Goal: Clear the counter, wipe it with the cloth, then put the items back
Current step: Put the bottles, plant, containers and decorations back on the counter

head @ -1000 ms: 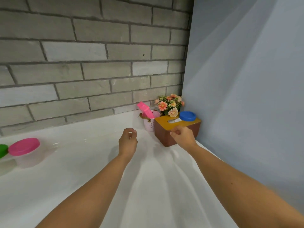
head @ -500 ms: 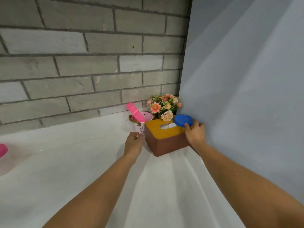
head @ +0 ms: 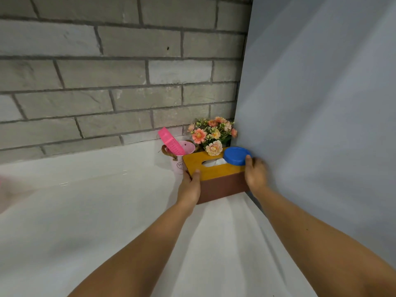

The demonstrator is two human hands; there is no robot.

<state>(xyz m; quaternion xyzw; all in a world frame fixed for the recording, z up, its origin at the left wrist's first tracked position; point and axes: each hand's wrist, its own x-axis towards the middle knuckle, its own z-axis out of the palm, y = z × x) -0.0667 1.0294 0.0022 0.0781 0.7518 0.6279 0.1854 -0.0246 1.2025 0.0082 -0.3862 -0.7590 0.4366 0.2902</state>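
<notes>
A brown tissue box with a yellow-orange lid stands in the far right corner of the white counter. A blue round lid lies on the box's right end. My left hand grips the box's left end, thumb on top. My right hand holds the right end, thumb against the blue lid. Behind the box stand a pink cup holding a pink comb and a bunch of artificial flowers.
A grey brick wall runs along the back of the counter. A pale blue wall closes the right side, close to my right hand. A blurred pink shape shows at the left edge.
My left hand moved right from beside the cup and took the box's left end. My right hand settled onto the right end. The view shifted right, so the pink-lidded container left the frame.
</notes>
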